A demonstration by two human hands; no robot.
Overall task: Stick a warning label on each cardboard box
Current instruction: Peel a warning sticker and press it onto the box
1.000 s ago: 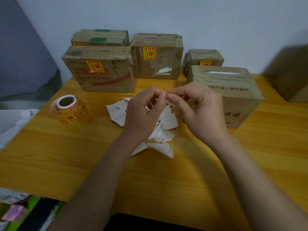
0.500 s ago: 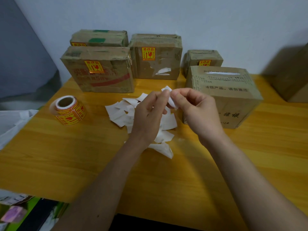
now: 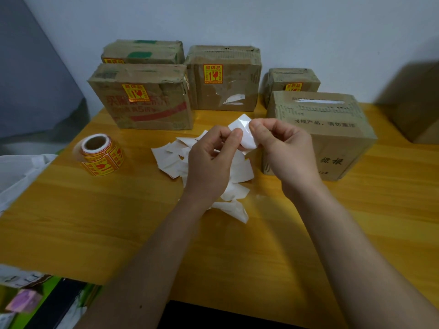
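Note:
Both hands are raised over the table's middle, pinching one white piece of label paper (image 3: 245, 132) between them. My left hand (image 3: 211, 160) pinches its left edge and my right hand (image 3: 285, 150) pinches its top right corner. The paper shows only its white side; a printed face is not visible. Just behind my right hand stands a cardboard box (image 3: 332, 129) with no label visible. Three boxes at the back, left (image 3: 142, 103), middle (image 3: 225, 86) and small right (image 3: 293, 79), carry red-and-yellow warning labels. The label roll (image 3: 101, 154) lies at the left.
A pile of white backing papers (image 3: 175, 157) lies under my hands on the wooden table (image 3: 118, 222). A fourth labelled box (image 3: 142, 52) stands behind the left one. A blurred brown box (image 3: 418, 110) is at the far right. White plastic (image 3: 16, 172) overlaps the table's left edge.
The hands have drawn slightly apart, and the white piece between them has come up into view, spread wider than before.

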